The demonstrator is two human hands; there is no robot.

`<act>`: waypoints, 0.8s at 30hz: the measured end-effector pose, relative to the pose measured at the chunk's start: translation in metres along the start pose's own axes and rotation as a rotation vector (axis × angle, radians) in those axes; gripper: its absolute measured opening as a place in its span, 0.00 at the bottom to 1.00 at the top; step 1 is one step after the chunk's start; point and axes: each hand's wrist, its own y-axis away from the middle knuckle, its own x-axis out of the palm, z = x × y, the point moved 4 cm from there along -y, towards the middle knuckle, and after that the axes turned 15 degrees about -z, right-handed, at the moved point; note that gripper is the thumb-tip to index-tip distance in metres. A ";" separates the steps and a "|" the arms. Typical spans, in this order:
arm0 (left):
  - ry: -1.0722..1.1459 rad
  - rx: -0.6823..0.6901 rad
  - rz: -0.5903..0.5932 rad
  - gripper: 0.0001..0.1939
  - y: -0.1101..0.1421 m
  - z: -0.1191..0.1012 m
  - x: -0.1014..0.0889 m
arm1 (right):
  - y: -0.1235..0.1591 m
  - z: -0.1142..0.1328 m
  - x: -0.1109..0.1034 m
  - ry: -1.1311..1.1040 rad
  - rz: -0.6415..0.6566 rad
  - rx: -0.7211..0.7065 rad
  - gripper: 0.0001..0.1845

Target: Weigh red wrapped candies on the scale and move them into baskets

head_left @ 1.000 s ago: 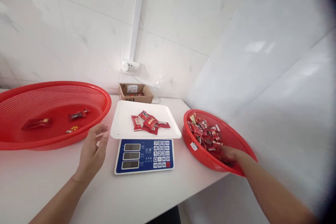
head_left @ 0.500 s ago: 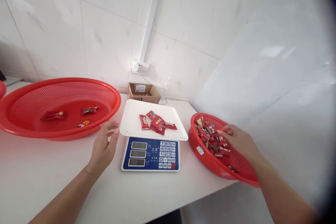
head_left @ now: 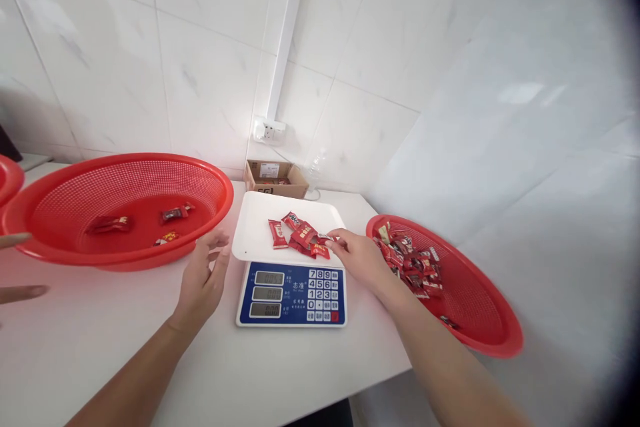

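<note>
Several red wrapped candies (head_left: 303, 234) lie in a loose pile on the white tray of a digital scale (head_left: 263, 210). Over the pile's right side is my right hand (head_left: 363, 260), thumb and forefinger pinched on a wrapped candy (head_left: 324, 239) that the fingertips partly cover. My left hand (head_left: 204, 275) hovers just left of the tray, fingers loosely bent and apart, holding nothing. Below the tray, the scale's blue panel (head_left: 293, 297) carries three displays and a keypad. Under my right forearm, a red basket (head_left: 480, 300) holds many more wrapped candies (head_left: 410, 263).
Another red basket (head_left: 120, 257) with a few candies stands at left, and part of a third basket (head_left: 7, 177) shows beyond it. Another person's fingers (head_left: 23, 293) reach in at the left edge. A cardboard box (head_left: 280, 190) sits behind the scale, near a wall socket (head_left: 269, 130).
My right hand has moved left from the right basket to the tray. A red candy with yellow lettering now shows at the pile's front right. Another person's fingers have appeared at left.
</note>
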 end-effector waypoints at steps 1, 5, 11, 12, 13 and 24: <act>0.001 0.000 0.001 0.18 0.000 0.000 0.000 | 0.006 -0.002 -0.004 -0.055 -0.058 -0.005 0.13; 0.020 0.018 0.003 0.17 0.000 0.000 0.000 | 0.052 -0.022 -0.013 -0.242 -0.306 0.056 0.18; 0.046 0.021 -0.005 0.18 0.001 0.001 0.002 | 0.125 -0.065 0.029 -0.433 -0.445 0.423 0.24; 0.041 0.012 0.000 0.19 0.002 0.001 0.002 | 0.131 -0.069 0.039 -0.500 -0.437 0.484 0.24; 0.034 0.000 0.005 0.19 0.003 0.002 0.002 | 0.136 -0.073 0.046 -0.562 -0.432 0.536 0.24; 0.004 -0.011 0.023 0.19 0.004 0.006 0.003 | 0.138 -0.084 0.068 -0.634 -0.372 0.585 0.24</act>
